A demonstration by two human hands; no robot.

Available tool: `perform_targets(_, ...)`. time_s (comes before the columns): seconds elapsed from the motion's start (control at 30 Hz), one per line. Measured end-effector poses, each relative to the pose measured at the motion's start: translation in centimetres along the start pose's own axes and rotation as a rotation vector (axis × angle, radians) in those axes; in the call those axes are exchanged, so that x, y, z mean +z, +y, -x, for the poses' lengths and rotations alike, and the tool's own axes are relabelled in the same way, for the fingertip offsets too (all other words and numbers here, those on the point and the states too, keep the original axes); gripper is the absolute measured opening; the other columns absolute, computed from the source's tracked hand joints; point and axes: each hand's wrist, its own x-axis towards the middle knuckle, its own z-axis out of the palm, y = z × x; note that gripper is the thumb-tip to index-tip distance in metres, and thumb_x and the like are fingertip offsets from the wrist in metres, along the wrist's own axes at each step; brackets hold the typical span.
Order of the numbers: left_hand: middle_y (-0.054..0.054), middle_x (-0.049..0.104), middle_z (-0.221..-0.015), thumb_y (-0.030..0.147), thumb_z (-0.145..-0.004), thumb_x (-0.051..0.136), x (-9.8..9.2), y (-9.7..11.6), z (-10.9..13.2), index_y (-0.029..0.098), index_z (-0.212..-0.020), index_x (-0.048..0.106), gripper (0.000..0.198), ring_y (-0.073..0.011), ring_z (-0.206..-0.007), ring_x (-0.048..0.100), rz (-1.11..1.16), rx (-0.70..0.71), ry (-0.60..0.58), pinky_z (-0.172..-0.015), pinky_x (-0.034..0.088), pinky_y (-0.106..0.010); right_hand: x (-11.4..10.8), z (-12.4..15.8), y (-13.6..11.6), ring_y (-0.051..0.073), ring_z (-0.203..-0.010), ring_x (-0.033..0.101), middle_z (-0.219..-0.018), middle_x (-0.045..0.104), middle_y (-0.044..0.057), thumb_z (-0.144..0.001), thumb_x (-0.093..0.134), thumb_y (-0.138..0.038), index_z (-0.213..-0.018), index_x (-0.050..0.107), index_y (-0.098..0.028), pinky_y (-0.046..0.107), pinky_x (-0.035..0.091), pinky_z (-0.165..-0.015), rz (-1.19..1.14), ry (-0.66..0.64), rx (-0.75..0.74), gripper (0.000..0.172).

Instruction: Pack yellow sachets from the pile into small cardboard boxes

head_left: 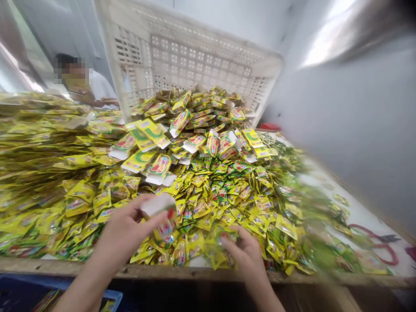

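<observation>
A small yellow, green and white cardboard box (162, 207) is gripped in my left hand (125, 229), its white flap end uppermost and its print smeared by motion. To the right, my right hand (246, 249) pinches a small yellow-green packet (217, 249) between thumb and fingers, low over the heap near the table's front edge. Beneath and beyond both hands spreads a thick heap of printed yellow and green packets (201, 203). Several cardboard boxes (159, 167) with white flaps lie on top of it, just past my left hand.
A white plastic basket (201, 56) lies tipped on its side at the back, boxes spilling from its mouth. Red-handled scissors (381, 245) rest at the right on the white tabletop (325, 182). Another person (87, 82) is behind the pile at the left. Below the edge sits a blue crate (112, 299).
</observation>
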Motion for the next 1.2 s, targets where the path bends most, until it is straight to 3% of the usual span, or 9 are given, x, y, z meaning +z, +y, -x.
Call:
perform_targets(0.1, -0.002, 0.073, -0.089, 0.026, -0.069, 0.072, 4.0, 0.9, 3.5, 0.021, -0.097, 0.068, 0.029, -0.0214, -0.080, 0.066, -0.054, 0.052, -0.498, -0.071, 0.049, -0.027, 0.1, -0.4, -2.8, 0.015, -0.061, 0.058, -0.075, 0.065, 0.001, -0.076, 0.075, -0.036, -0.102, 0.066, -0.019, 0.025, 0.049, -0.056, 0.001, 0.094, -0.086, 0.032)
perform_targets(0.17, 0.000, 0.072, -0.083, 0.020, -0.069, 0.070, 7.0, 0.3, 4.9, 0.021, -0.095, 0.065, 0.027, -0.0199, -0.075, 0.065, 0.022, 0.026, -0.586, -0.067, 0.048, -0.026, 0.6, -0.9, -3.9, 0.016, -0.067, 0.060, -0.080, 0.066, 0.001, -0.078, 0.074, -0.031, -0.100, 0.067, -0.020, 0.026, 0.049, -0.061, 0.048, 0.036, -0.199, 0.025)
perform_targets(0.23, 0.001, 0.070, -0.082, 0.017, -0.067, 0.071, 9.1, -1.0, 5.5, 0.020, -0.096, 0.062, 0.030, -0.0199, -0.076, 0.065, 0.139, -0.011, -0.607, -0.067, 0.049, -0.026, 1.1, -1.4, -4.1, 0.017, -0.079, 0.061, -0.088, 0.066, 0.002, -0.079, 0.072, -0.023, -0.096, 0.069, -0.022, 0.027, 0.049, -0.071, 0.183, -0.069, -0.352, 0.017)
perform_targets(0.33, -0.001, 0.071, -0.089, 0.015, -0.071, 0.070, 10.1, -3.0, 5.9, 0.020, -0.096, 0.061, 0.027, -0.0214, -0.086, 0.066, 0.274, -0.073, -0.601, -0.076, 0.050, -0.029, 1.6, -1.8, -3.5, 0.017, -0.084, 0.059, -0.089, 0.063, 0.002, -0.080, 0.069, -0.013, -0.095, 0.071, -0.022, 0.027, 0.045, -0.076, 0.475, -0.158, -0.500, 0.018)
perform_targets(0.57, -0.004, 0.071, -0.107, 0.023, -0.075, 0.073, 9.0, -5.1, 7.2, 0.021, -0.108, 0.063, 0.034, -0.0255, -0.105, 0.062, 0.305, -0.028, -0.617, -0.091, 0.046, -0.034, 2.0, -0.9, -5.5, 0.017, -0.083, 0.053, -0.086, 0.057, 0.001, -0.080, 0.065, -0.012, -0.096, 0.067, -0.022, 0.025, 0.040, -0.072, 1.039, -0.453, -0.544, 0.019)
perform_targets(0.7, -0.006, 0.070, -0.113, 0.029, -0.078, 0.071, 9.2, -5.4, 7.5, 0.021, -0.114, 0.065, 0.037, -0.0274, -0.109, 0.060, 0.390, -0.038, -0.635, -0.094, 0.045, -0.036, 2.7, -1.1, -6.9, 0.016, -0.079, 0.053, -0.089, 0.058, 0.003, -0.083, 0.063, -0.020, -0.090, 0.064, -0.019, 0.025, 0.039, -0.066, 1.140, -0.540, -0.515, 0.007)
perform_targets(0.9, -0.006, 0.070, -0.113, 0.030, -0.078, 0.072, 9.2, -6.0, 7.7, 0.022, -0.114, 0.066, 0.038, -0.0259, -0.108, 0.061, 0.501, -0.042, -0.601, -0.097, 0.044, -0.035, 4.6, -0.6, -6.0, 0.023, -0.085, 0.055, -0.093, 0.061, 0.008, -0.071, 0.067, -0.011, -0.089, 0.065, -0.017, 0.030, 0.042, -0.070, 1.293, -0.364, -0.473, 0.019)
perform_targets(1.03, -0.005, 0.071, -0.102, 0.031, -0.079, 0.072, 9.0, -6.8, 7.9, 0.021, -0.106, 0.068, 0.030, -0.0245, -0.101, 0.063, 0.531, -0.133, -0.541, -0.087, 0.049, -0.031, 4.5, -1.1, -5.2, 0.019, -0.083, 0.057, -0.090, 0.064, 0.004, -0.078, 0.067, -0.010, -0.099, 0.063, -0.018, 0.028, 0.043, -0.072, 1.040, -0.290, -0.500, 0.023)
perform_targets(1.2, -0.005, 0.070, -0.113, 0.029, -0.082, 0.069, 8.3, -6.9, 7.7, 0.023, -0.117, 0.065, 0.035, -0.0238, -0.107, 0.061, 0.536, -0.139, -0.595, -0.095, 0.045, -0.032, 3.1, -2.1, -2.6, 0.022, -0.105, 0.051, -0.107, 0.063, 0.006, -0.085, 0.067, -0.020, -0.075, 0.072, -0.021, 0.035, 0.042, -0.092, 0.898, -0.287, -0.662, 0.012)
